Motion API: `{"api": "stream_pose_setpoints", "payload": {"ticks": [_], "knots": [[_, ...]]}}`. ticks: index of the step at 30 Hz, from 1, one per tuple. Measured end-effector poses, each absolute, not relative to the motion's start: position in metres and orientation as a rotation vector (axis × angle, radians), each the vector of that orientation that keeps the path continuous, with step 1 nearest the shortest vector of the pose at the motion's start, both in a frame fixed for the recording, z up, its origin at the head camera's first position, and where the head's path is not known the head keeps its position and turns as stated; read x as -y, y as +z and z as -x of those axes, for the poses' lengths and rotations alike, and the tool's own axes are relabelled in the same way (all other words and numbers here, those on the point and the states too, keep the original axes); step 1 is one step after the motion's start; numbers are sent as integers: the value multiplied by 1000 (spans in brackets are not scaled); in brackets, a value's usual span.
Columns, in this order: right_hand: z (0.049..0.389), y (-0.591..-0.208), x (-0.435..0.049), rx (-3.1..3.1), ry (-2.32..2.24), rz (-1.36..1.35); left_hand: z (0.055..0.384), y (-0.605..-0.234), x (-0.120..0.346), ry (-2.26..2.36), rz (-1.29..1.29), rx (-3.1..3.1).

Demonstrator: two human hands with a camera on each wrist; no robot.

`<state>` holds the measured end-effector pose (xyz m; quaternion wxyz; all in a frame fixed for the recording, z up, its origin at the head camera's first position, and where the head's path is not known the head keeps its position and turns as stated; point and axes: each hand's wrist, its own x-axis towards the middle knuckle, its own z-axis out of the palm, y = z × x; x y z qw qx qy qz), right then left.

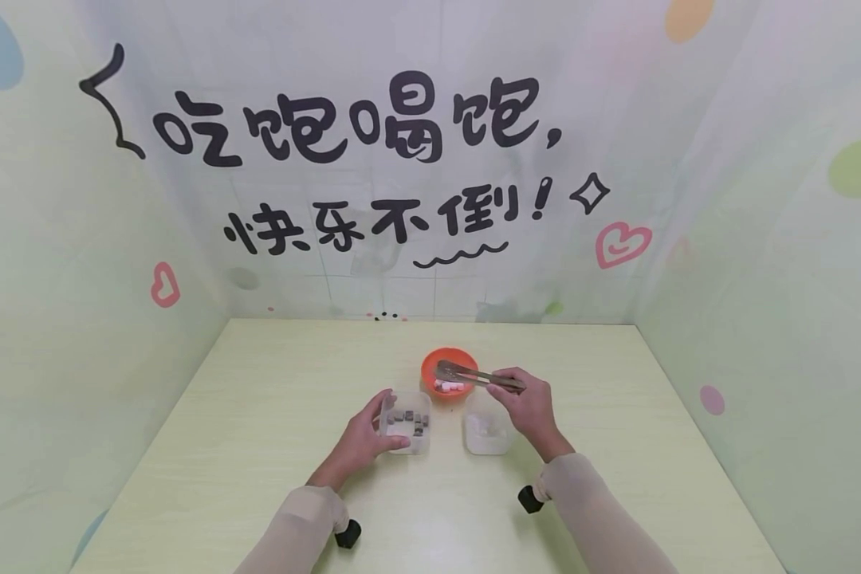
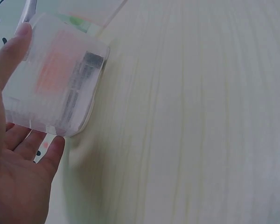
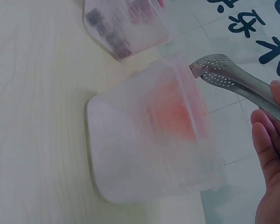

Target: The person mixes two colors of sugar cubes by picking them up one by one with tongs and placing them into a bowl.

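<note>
My left hand (image 1: 362, 434) holds a clear plastic container (image 1: 405, 450) by its side, thumb and fingers on opposite walls. Several small dark cubes (image 1: 410, 415) lie in that container. In my right hand (image 1: 529, 401) are metal tongs (image 1: 482, 375) with perforated heads, over an orange bowl (image 1: 450, 351). Several white and pink pieces (image 1: 449, 386) show in the bowl. The right wrist view shows a small brownish-pink piece (image 3: 196, 71) at the tips of the tongs (image 3: 216, 70). A second translucent container (image 1: 486, 442) stands below my right hand; its contents are unclear.
The light wood-grain table (image 1: 287, 383) meets a printed fabric wall (image 1: 373, 287) at the back, with more fabric on both sides. A black wrist device (image 1: 347, 534) hangs at my left cuff and another (image 1: 530, 499) at my right.
</note>
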<state>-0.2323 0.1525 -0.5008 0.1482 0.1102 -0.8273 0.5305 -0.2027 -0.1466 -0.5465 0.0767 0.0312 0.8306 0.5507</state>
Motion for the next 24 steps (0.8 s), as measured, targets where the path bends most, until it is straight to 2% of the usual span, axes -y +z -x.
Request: {"api": "stream_pose_setpoints", "payload": {"ticks": [16,24], "knots": [[230,-500,-150,2337,1625,-362,203,-546,147,1643,-73,-2485],[223,-497,-138,2320,1734,-484,203,-547,147,1648,-103,-2488]]}}
